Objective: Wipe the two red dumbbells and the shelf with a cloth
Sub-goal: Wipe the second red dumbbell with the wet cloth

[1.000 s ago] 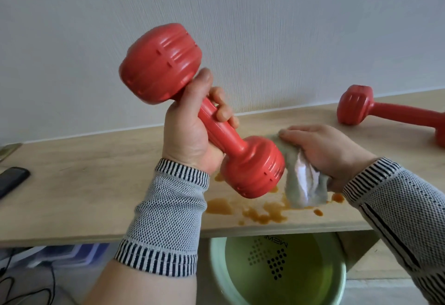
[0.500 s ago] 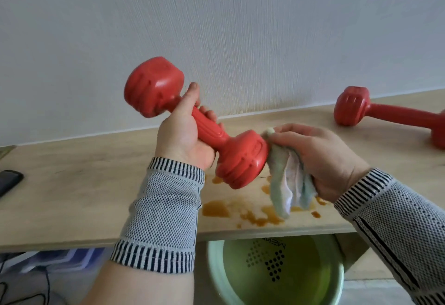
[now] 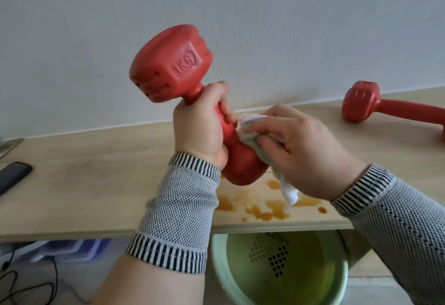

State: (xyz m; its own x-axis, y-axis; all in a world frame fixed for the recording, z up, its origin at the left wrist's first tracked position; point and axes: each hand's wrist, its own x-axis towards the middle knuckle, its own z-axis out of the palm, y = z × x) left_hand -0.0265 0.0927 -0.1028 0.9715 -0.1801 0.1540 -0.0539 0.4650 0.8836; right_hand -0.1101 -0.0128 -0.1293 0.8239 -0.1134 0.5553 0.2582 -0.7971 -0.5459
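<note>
My left hand point(image 3: 202, 121) grips the handle of a red dumbbell point(image 3: 171, 63) and holds it tilted above the wooden shelf point(image 3: 84, 184), its upper head up and to the left. My right hand point(image 3: 305, 150) holds a pale green and white cloth point(image 3: 255, 124) pressed against the dumbbell's lower head and the end of its handle. The second red dumbbell point(image 3: 361, 104) lies on the shelf at the far right, partly cut off by the frame edge. Brown liquid stains point(image 3: 267, 208) spot the shelf below my hands.
A dark phone point(image 3: 12, 177) lies at the shelf's left end. A green basin point(image 3: 277, 268) stands under the shelf's front edge. Cables point(image 3: 24, 285) and a bluish object lie on the floor at lower left. A white wall backs the shelf.
My left hand turned and raised the dumbbell, so its upper head now shows a "1KG" face. My right hand moved the cloth from the lower head's outer end up onto its side near the handle.
</note>
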